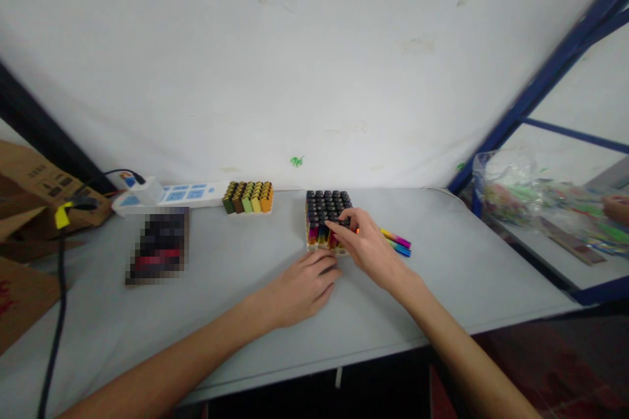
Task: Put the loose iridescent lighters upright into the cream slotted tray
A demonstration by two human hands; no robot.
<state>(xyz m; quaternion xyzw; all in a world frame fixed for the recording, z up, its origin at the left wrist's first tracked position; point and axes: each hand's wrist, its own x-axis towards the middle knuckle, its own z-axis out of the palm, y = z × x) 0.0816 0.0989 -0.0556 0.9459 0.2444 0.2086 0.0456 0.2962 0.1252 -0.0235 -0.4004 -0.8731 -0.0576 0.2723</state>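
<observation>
Head view, landmark: the block of black-topped lighters, standing upright in close rows in a pale tray on the grey table. Left hand: at the near edge of the block, palm down, fingers bent toward the tray; cannot tell whether it grasps the tray or only rests against it. Right hand: over the block's near right corner, thumb and index finger extended at the black tops; cannot tell whether a lighter is pinched between them. Just right of the block, partly behind the right hand: loose multicoloured lighters lying flat, yellow-to-magenta and blue ends showing. Left of the block, well apart: a smaller set of green, brown and yellow lighters, also upright in rows. Farther left, along the wall: white power strip with a plug adapter; nearer the table front from it, a dark pixelated item. Far left of the block: cardboard boxes and a black cable with a yellow tag. Far right, beyond the blue frame: clear plastic bags and part of another person's hand.
</observation>
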